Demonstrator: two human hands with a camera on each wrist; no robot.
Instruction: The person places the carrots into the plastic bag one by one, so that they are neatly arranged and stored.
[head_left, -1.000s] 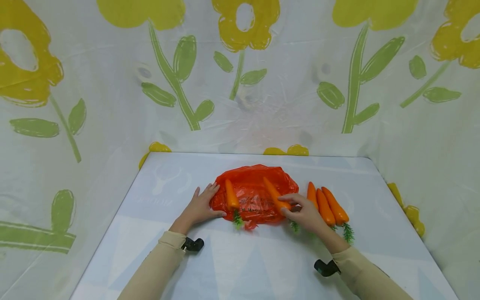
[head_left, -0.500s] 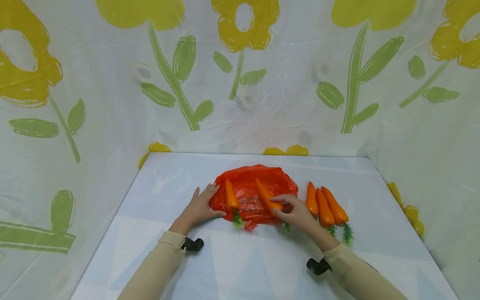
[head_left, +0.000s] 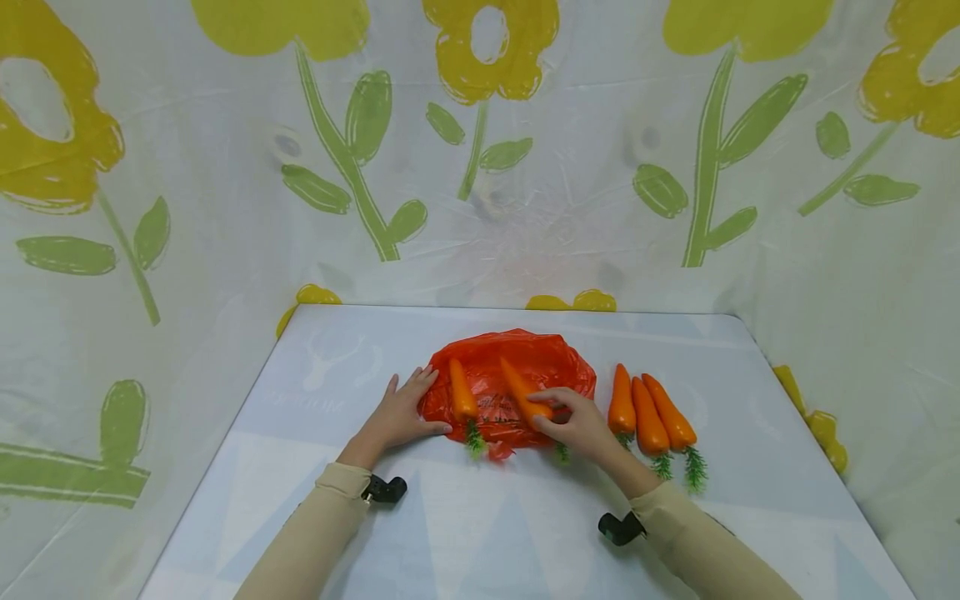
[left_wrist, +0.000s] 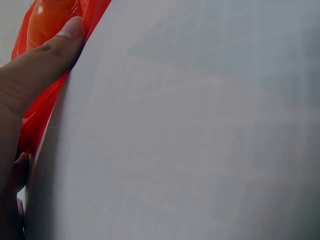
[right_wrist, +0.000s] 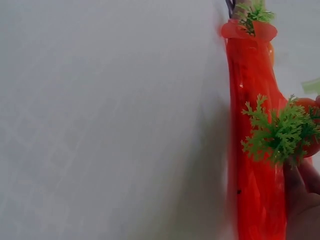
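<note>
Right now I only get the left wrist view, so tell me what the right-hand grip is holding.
Observer: The right-hand grip pinches the thick end of a glossy, tapered orange carrot.
Operator: Tell me about any other carrots out of my sight.
Observer: Three more glossy, tapered orange carrots lie side by side, to the right of the crinkled red plastic bag.
Operator: Finish with the glossy, tapered orange carrot beside the left-hand grip.
Observer: Its feathery green top sticks out past the bag's near edge.
</note>
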